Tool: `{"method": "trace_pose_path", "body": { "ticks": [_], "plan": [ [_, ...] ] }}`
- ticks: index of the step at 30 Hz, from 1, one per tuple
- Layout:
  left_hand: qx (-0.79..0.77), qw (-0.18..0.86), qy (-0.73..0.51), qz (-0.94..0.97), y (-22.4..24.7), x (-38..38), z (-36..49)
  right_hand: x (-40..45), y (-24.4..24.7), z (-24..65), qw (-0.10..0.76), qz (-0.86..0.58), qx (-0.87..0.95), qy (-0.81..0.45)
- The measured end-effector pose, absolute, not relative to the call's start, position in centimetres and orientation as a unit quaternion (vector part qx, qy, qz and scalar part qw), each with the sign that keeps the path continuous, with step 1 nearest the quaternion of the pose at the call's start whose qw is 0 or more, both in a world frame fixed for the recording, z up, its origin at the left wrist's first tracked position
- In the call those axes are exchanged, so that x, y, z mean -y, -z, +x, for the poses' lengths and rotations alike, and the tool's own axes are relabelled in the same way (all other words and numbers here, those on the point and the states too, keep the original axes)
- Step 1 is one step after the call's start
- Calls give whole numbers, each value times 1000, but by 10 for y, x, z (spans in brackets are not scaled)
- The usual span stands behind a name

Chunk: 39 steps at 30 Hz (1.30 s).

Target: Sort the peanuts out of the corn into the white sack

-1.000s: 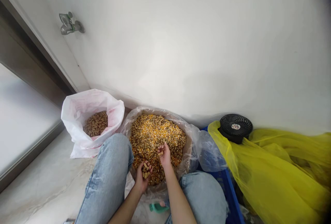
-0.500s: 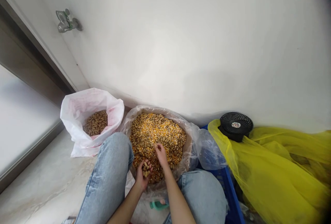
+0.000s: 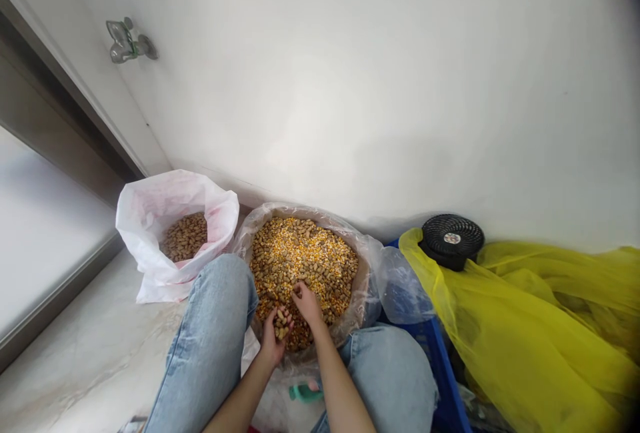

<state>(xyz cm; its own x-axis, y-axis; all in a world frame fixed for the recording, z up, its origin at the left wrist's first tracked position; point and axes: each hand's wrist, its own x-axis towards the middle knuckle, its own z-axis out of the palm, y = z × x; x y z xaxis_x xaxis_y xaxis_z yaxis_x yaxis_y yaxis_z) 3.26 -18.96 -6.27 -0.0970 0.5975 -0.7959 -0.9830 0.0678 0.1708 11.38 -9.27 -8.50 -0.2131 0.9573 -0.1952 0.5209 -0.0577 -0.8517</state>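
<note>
The left hand [image 3: 273,338] is cupped, fingers closed around several in-shell peanuts [image 3: 283,323], directly above a mix of corn kernels and peanuts [image 3: 303,266] held in a plastic-lined sack [image 3: 280,210]. The right hand [image 3: 307,303] rests on the mix, fingers drawn together; any grip cannot be confirmed. A white plastic bag of peanuts [image 3: 145,226] stands just left of the sack
</note>
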Motion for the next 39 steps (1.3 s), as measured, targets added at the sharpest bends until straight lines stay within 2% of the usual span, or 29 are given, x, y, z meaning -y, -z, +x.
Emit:
{"method": "trace_pose_path", "body": {
  "ticks": [12,16,25,39],
  "plan": [
    [-387,629,-632,-236,57,189,33,82,73,119,369,-539,437,-619],
    [-395,626,-630,-234,58,189,33,84,75,117,357,-552,430,-618],
    [-393,628,-629,-235,60,189,33,93,97,118,335,-615,485,-524],
    [-402,629,-622,-236,59,189,34,80,75,119,349,-544,440,-623]
  ]
}}
